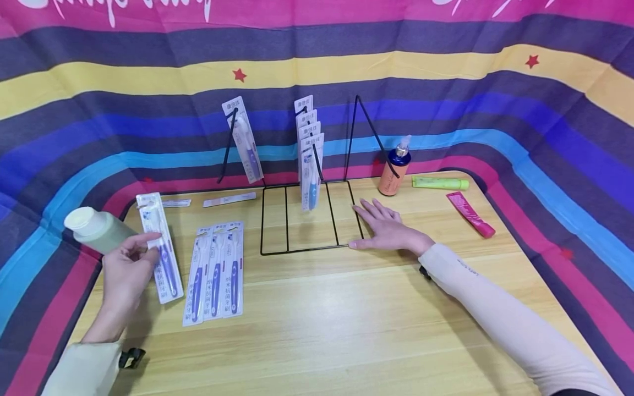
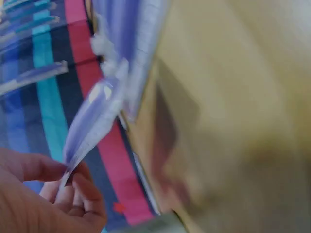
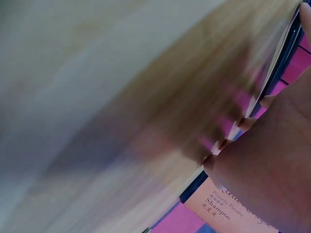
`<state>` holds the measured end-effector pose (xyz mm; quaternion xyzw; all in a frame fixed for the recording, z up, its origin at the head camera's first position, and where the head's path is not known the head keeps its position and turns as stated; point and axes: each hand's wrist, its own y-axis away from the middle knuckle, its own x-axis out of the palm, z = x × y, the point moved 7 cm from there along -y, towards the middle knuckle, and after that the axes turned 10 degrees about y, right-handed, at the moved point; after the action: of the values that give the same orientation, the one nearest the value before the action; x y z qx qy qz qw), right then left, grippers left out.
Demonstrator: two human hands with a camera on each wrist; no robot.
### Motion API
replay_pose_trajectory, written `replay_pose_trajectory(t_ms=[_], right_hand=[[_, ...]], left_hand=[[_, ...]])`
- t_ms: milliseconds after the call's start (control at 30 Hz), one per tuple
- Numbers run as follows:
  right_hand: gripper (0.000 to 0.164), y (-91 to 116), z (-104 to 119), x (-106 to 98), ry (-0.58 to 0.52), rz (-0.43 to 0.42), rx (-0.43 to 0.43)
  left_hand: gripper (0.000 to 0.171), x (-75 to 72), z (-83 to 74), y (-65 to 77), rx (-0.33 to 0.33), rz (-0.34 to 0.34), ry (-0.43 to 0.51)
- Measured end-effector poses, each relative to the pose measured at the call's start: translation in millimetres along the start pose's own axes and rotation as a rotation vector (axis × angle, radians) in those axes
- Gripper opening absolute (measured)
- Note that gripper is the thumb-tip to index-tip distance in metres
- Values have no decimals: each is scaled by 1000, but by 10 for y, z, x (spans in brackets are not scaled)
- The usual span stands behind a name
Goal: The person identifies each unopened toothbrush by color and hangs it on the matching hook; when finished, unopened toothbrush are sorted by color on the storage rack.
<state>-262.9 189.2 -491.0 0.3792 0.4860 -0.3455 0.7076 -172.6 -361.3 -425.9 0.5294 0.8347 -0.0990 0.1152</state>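
My left hand (image 1: 130, 269) pinches the edge of a purple toothbrush in a blister pack (image 1: 160, 247), raised at a tilt; the left wrist view shows thumb and fingers on the pack (image 2: 92, 116). Just right of it, several packed purple toothbrushes (image 1: 214, 275) lie side by side on the table. My right hand (image 1: 388, 228) rests with straight, spread fingers at the right side of a black wire rack (image 1: 287, 220). From the rack's middle hook hang several packed toothbrushes (image 1: 311, 176); one more pack (image 1: 244, 140) hangs on the left hook. The right hook carries nothing.
A pale green bottle with a white cap (image 1: 101, 228) stands beside my left hand. Behind lie two narrow strips, one of them a white strip (image 1: 229, 199). To the right are a shampoo bottle (image 1: 394, 170), a green tube (image 1: 440, 182) and a pink tube (image 1: 469, 214). Striped cloth (image 1: 426, 66) borders the table.
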Motion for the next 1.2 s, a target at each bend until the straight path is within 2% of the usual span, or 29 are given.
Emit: replay_pose_trajectory(t_ms=[133, 267, 333, 400, 467, 567, 633, 733, 833, 967, 1200], right_hand=[[114, 7, -11, -4, -1, 2, 3], [114, 19, -13, -9, -4, 4, 5], [114, 22, -14, -9, -4, 4, 4], [114, 22, -17, -5, -4, 5, 3], [114, 23, -18, -4, -4, 4, 2], [114, 23, -17, -2, -4, 1, 0], [114, 23, -10, 0, -7, 0, -4], [114, 16, 5, 8, -10, 1, -11], [114, 10, 11, 7, -11, 1, -8], [114, 12, 8, -6, -15, 0, -1], [114, 11, -4, -4, 7, 3, 6]], left_hand=[[30, 103, -255, 83, 85, -70, 113], [26, 238, -547, 213, 197, -55, 209], [24, 307, -691, 302, 262, -26, 298], [23, 379, -825, 402, 341, 23, 431], [22, 446, -935, 503, 412, 86, 564], [22, 539, -1074, 650, 518, 176, 695], [23, 588, -1147, 738, 586, 214, 724], [24, 651, -1213, 853, 671, 249, 713], [26, 734, -1231, 933, 721, 297, 699], [26, 856, -1210, 970, 724, 339, 683], [25, 961, -1187, 950, 703, 313, 583]])
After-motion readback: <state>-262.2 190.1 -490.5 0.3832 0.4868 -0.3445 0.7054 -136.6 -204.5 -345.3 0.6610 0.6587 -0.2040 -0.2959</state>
